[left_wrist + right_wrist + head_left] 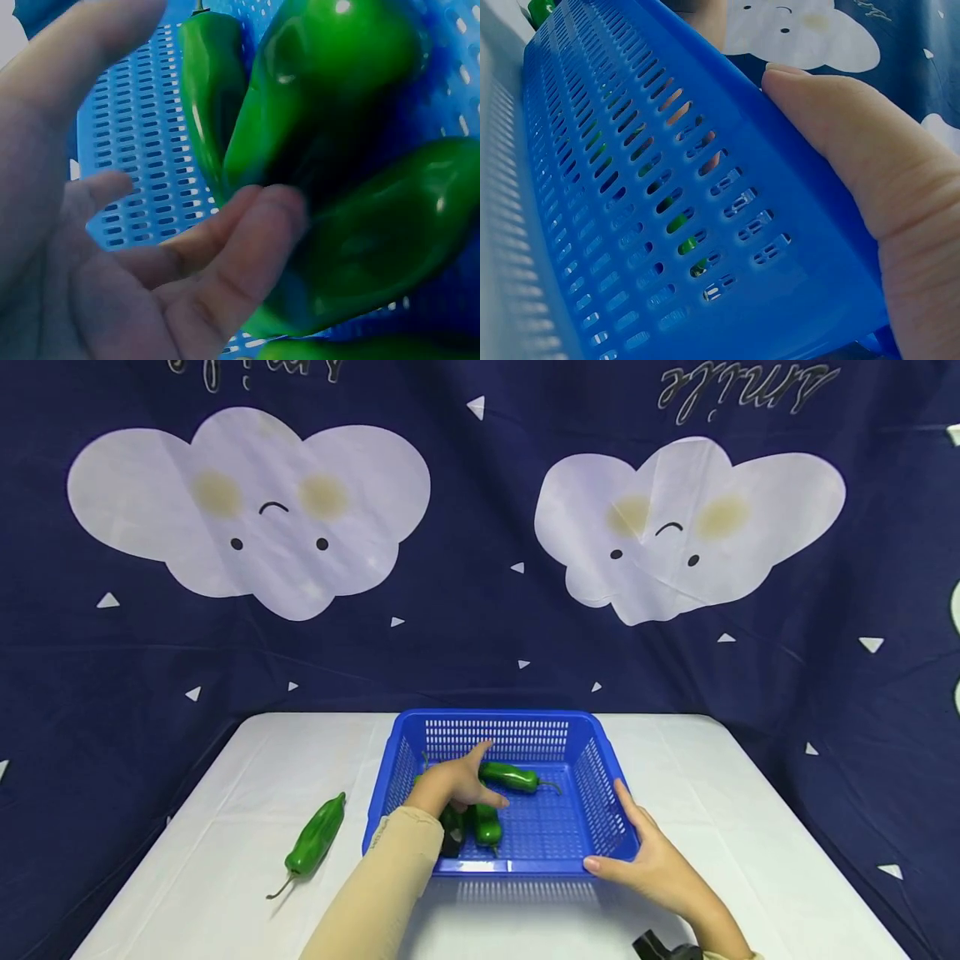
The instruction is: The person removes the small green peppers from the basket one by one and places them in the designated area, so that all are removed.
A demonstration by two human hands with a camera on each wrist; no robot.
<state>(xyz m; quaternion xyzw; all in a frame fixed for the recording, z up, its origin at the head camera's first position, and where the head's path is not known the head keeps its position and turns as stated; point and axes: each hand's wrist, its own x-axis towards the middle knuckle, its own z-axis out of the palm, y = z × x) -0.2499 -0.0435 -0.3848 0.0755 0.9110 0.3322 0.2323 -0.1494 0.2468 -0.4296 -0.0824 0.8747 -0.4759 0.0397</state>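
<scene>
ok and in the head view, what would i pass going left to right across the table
Loose green pepper on the white table → left hand → green pepper with its stem pointing right, in the blue basket → right hand at the basket's near right corner.

The blue basket (510, 866) stood upright, open-topped, on the white counter (750, 852). Inside, glossy green peppers (488, 828) lay towards its left; one pepper (512, 777) lay crosswise, stem pointing right.
</scene>
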